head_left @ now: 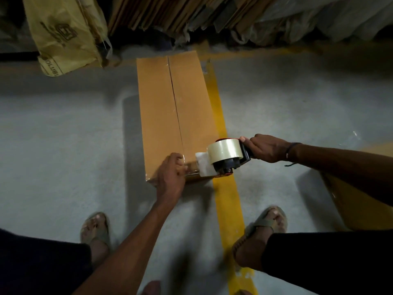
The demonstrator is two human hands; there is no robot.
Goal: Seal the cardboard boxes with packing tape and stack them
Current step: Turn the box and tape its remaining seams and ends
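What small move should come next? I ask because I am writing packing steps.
Probably tear the tape free at the near edge. The clear tape already covers the long brown cardboard box seam, the left hand presses its end, and the right hand holds the black tape dispenser off the corner.

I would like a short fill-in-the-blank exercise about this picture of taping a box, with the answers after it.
1. The right hand grips the handle of the tape ____.
2. The left hand rests on the near end of the ____.
3. The roll of tape is ____, not coloured.
4. The line painted on the floor beside the box is ____.

Missing words: dispenser; box; clear; yellow
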